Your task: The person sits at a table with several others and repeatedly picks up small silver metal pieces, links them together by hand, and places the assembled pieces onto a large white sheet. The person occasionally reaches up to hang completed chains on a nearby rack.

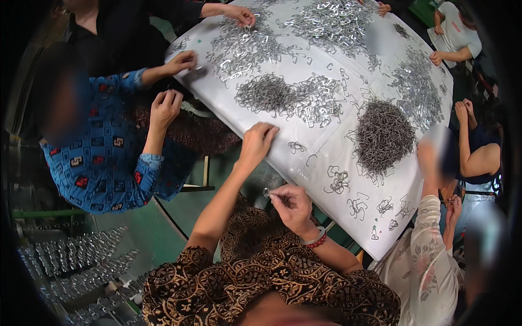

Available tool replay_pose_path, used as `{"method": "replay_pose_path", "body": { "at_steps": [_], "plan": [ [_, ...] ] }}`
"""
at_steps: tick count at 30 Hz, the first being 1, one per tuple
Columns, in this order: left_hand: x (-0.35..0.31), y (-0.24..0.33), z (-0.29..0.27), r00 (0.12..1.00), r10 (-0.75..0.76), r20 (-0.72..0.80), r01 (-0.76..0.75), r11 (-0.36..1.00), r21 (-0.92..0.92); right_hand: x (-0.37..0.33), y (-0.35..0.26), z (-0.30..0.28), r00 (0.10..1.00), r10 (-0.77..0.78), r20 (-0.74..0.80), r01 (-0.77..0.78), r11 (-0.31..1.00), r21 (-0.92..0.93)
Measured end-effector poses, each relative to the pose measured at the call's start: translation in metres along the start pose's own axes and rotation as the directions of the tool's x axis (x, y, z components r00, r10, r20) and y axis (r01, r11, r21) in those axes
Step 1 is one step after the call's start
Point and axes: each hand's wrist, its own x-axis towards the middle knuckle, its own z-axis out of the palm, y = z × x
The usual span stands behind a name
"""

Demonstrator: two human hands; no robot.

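My left hand [257,144] is at the near edge of the white-covered table [293,168], its fingers bent and pressed together. Whatever they may hold is hidden. Lower and to the right, just off the table edge, my right hand [295,208] pinches a small shiny metal clip [266,192] between thumb and fingertip. Nearest my left hand on the tabletop are a few loose wire pieces [296,146]. Beyond them lie a heap of dark bent-wire pieces [265,92] and a spread of shiny hook-shaped metal pieces [321,100].
A large dark wire heap [384,136] stands to the right, with small wire clusters [338,180] nearer. More shiny pieces [331,24] cover the far side. A person in blue patterned clothes [103,157] works at left, others around the table. Metal parts hang in rows [76,261] at lower left.
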Motion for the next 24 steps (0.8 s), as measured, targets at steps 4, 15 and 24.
{"method": "replay_pose_path", "body": {
  "at_steps": [4, 15, 24],
  "plan": [
    [0.053, -0.006, 0.043, 0.981, -0.131, 0.141, 0.075, 0.936, 0.344, -0.004, -0.009, -0.009, 0.998, 0.063, -0.018, -0.064, 0.997, -0.052],
    [0.078, -0.037, 0.038, 0.933, -0.264, 0.244, 0.208, 0.950, 0.234, 0.004, -0.006, -0.008, 1.000, -0.021, 0.014, 0.022, 0.999, -0.044],
    [0.057, -0.023, 0.037, 0.975, 0.006, 0.223, -0.087, 0.931, 0.356, -0.013, -0.017, 0.006, 0.998, 0.001, 0.059, 0.001, 0.999, -0.042]
  ]
}}
